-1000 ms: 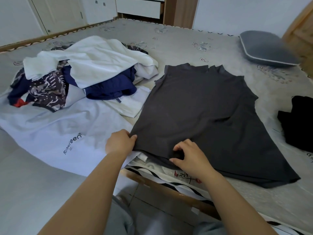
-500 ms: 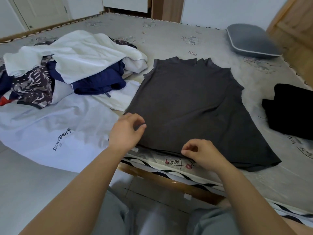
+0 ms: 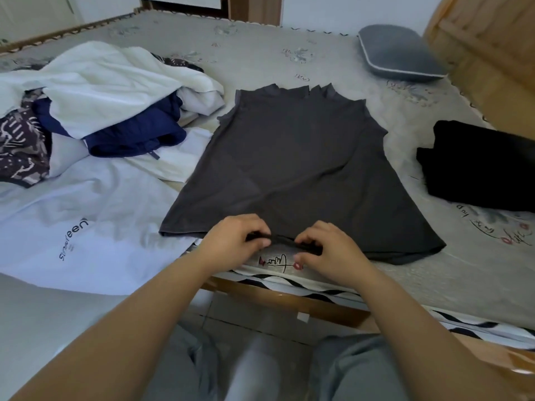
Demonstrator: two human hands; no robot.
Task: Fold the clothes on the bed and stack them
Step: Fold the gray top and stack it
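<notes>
A dark grey shirt (image 3: 295, 157) lies flat on the bed (image 3: 289, 50), sides folded in, its hem toward me. My left hand (image 3: 234, 241) pinches the middle of the hem, fingers curled round the fabric. Close beside it, my right hand (image 3: 330, 250) pinches the same hem edge and lifts it slightly off the mattress. A folded black garment (image 3: 480, 166) lies at the right. To the left sits a heap of unfolded clothes (image 3: 95, 102): white, navy and patterned pieces.
A pale shirt with printed lettering (image 3: 86, 215) spreads over the bed's near left corner. A grey pillow (image 3: 399, 53) lies at the far right by a wooden headboard (image 3: 489, 44). The bed's wooden front rail (image 3: 289, 302) runs just below my hands.
Both hands have moved inward along the hem from the shirt's left corner to its middle, and now pinch the edge close together. The camera view has shifted slightly.
</notes>
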